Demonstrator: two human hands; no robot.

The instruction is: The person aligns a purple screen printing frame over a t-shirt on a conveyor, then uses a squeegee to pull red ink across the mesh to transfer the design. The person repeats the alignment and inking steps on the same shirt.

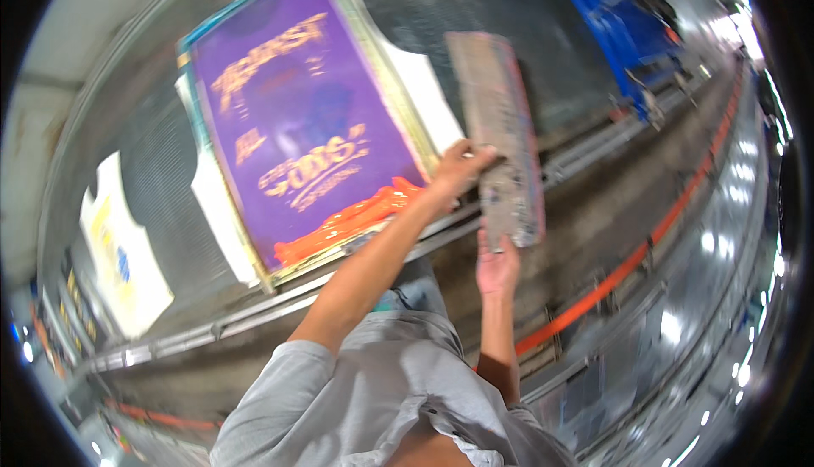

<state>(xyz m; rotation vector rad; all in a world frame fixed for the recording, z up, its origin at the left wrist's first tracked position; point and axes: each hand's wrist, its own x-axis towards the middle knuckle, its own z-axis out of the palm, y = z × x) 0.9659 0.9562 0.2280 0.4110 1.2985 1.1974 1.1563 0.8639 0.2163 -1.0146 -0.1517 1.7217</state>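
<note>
A long squeegee (487, 98) with a grey-brown, ink-stained face and a pinkish right edge slants across the table's near edge. My right hand (498, 270) grips its lower end, some fingers hidden behind it. Higher up, my left hand (462, 166) has its fingers bent and closed at the squeegee's left edge. To the left of my hands lies a framed printing screen (297, 119), purple with yellowish lettering. Thick orange ink (352, 219) is heaped along the screen's near end. White fabric (415, 86), cut in garment shape, sticks out from under the screen on both sides.
Another white garment piece (127, 247) with a yellow and blue print lies farther left on the dark table (174, 170). A metal rail (220, 325) runs along the table's near edge. Blue sheeting (602, 26) hangs at the far right. An orange strip (610, 285) runs behind me on the right.
</note>
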